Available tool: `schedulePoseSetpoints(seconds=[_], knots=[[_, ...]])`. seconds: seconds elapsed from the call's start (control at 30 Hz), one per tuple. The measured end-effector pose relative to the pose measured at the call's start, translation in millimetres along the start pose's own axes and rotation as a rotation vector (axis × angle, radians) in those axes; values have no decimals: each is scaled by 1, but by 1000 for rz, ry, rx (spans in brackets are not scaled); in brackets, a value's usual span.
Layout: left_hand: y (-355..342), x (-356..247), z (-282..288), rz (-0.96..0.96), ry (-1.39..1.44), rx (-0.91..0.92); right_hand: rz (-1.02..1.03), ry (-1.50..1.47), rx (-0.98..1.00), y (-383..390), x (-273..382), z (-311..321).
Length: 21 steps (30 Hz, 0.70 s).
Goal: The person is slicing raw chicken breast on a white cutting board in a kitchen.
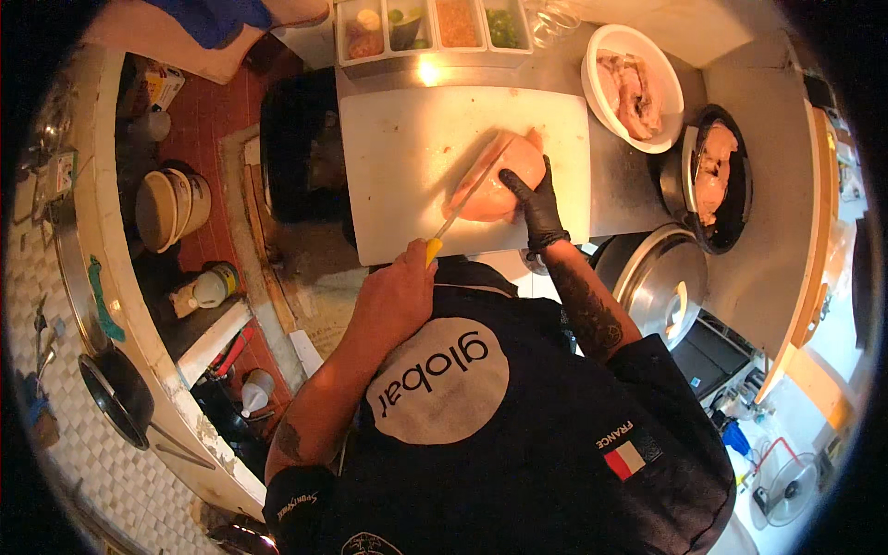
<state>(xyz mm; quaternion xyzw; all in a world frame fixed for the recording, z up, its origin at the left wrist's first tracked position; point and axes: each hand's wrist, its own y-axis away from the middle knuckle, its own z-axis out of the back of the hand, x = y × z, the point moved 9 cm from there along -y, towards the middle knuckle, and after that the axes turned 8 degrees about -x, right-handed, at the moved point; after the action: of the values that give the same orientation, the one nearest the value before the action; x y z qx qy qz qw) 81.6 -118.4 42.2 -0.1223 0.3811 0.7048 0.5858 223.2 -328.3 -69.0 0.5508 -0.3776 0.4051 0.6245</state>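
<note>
My bare left hand (407, 277) grips the yellow handle of a long knife (431, 252). Its blade lies diagonally along a pale pink piece of raw meat (523, 155) on a white cutting board (388, 148). My right hand (538, 208), in a black glove, holds the meat from its right side, with the thumb over the top and the other fingers curled against the far edge, partly hidden. Whether the blade is inside the meat or resting on it, I cannot tell.
Behind the board sits a topping container (435, 51). At right are a white bowl of meat (634, 97), a dark oval pan with meat (717, 180) and a steel pot (661, 282). Buckets (171, 208) stand on red floor at left, beside a tiled counter with a black pan (116, 398).
</note>
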Motion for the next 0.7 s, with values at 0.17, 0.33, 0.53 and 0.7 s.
schedulePoseSetpoints(seconds=[0.17,0.33,0.53,0.7], knots=[[2,0,-1,-31,16,-49,46,52,-60,-2,-4,7],[2,-1,2,-9,34,-47,8,1,-20,3,4,0],[0,1,2,-28,-10,-41,-24,-2,-5,5,7,-3],[-1,-3,5,18,-1,38,-24,52,-19,-1,-6,3]])
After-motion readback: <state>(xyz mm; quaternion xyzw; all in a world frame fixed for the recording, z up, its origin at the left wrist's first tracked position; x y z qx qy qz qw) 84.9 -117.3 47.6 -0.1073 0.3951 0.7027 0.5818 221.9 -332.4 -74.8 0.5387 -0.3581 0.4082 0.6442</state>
